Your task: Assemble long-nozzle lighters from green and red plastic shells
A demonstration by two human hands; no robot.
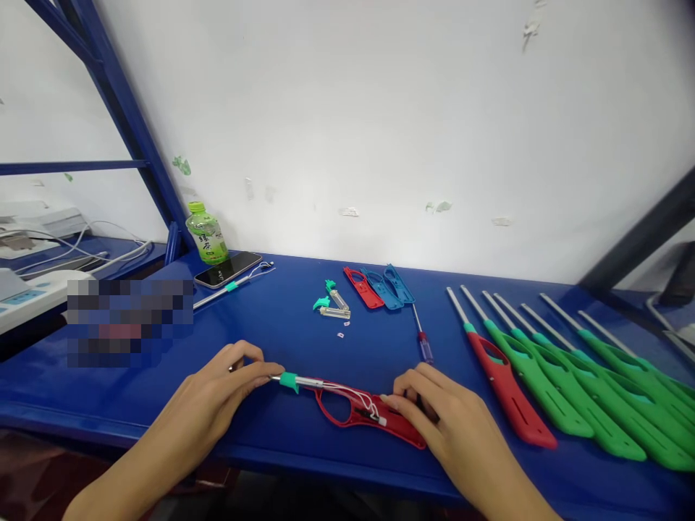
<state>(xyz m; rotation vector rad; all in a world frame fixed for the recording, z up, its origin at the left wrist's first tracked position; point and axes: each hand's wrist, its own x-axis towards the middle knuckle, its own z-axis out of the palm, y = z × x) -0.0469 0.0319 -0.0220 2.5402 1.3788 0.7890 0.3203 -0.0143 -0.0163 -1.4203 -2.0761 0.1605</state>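
Near the table's front edge lies a red lighter handle half, its inner side facing up and a finger loop at its left. My left hand is closed in a pinch on the left end of a thin metal lighter tube, which carries a green plastic piece. White wires run from the tube over the red half to a small part inside it. My right hand has its thumb and fingers closed at the upper right edge of the red half; what exactly sits between the fingertips is hidden.
Two clear fuel tanks with green pieces, red and blue handle halves, and a screwdriver lie beyond my hands. Assembled lighters line the right. A bottle, phone and another wired tube are back left.
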